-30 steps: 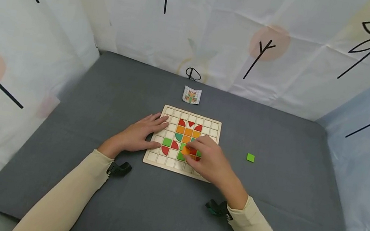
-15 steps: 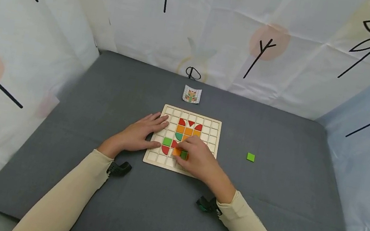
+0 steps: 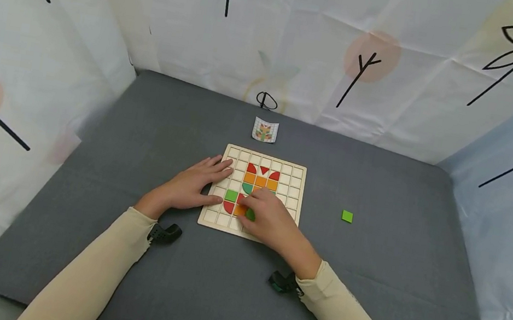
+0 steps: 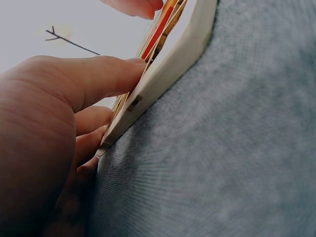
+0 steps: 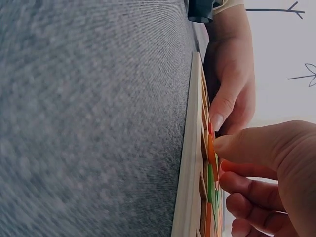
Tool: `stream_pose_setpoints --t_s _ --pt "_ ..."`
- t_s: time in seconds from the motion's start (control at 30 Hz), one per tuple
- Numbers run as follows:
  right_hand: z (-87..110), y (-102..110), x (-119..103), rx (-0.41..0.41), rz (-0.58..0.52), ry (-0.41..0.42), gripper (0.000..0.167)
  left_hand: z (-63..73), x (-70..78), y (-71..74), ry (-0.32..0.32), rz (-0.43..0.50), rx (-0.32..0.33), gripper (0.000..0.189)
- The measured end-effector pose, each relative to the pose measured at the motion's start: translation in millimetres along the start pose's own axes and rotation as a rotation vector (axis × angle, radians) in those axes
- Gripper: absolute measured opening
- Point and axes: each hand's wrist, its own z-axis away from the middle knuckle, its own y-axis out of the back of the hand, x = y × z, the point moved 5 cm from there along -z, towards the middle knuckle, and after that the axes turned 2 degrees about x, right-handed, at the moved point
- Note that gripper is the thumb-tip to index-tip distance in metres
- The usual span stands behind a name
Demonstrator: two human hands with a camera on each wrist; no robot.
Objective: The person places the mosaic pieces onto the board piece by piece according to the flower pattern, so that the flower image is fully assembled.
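A wooden grid board (image 3: pixel 295 182) with red, orange, green and teal tiles lies on the grey table. My left hand (image 3: pixel 189 187) rests on the board's left edge with its fingers spread; in the left wrist view its thumb (image 4: pixel 106 76) touches the rim. Over the lower middle of the board, my right hand (image 3: pixel 272 222) pinches an orange tile (image 3: pixel 239 210) between thumb and fingers. That tile sits in or just over a cell right of a red quarter-round tile (image 3: pixel 228 207). In the right wrist view the thumb presses on the orange tile (image 5: pixel 212 153). My right hand hides several neighbouring cells.
A small pattern card (image 3: pixel 265 130) lies beyond the board. One loose green square tile (image 3: pixel 347 216) lies to the right. Patterned white cloth (image 3: pixel 300 67) hangs behind the grey table (image 3: pixel 386 257) and on both sides.
My right hand has moved left across the board with the orange tile and brought it down beside the red quarter-round tile. My left hand has stayed on the board's edge.
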Motion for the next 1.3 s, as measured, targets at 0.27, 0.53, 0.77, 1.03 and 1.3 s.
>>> stream_pose_setpoints --t_s 0.27,0.53,0.77,1.03,1.3 --pt "-1.0 0 -2 0.006 -0.004 0.004 0.017 0.2 -2.1 -1.2 -0.001 -0.006 0.001 0.082" --pt "5.4 7 3 0.02 -0.024 0.01 0.017 1.1 -3.5 -2.9 -0.014 -0.001 0.008 0.082" --pt "22.1 34 19 0.099 -0.028 -0.015 0.02 1.2 -3.7 -4.0 -0.016 -0.009 0.004 0.082" --pt "47.6 72 45 0.22 -0.033 -0.082 0.026 2.1 -1.7 -2.5 -0.013 -0.013 -0.001 0.082" --pt "80.3 111 81 0.302 0.024 -0.214 0.026 0.3 -3.3 -3.7 -0.021 -0.02 0.004 0.083"
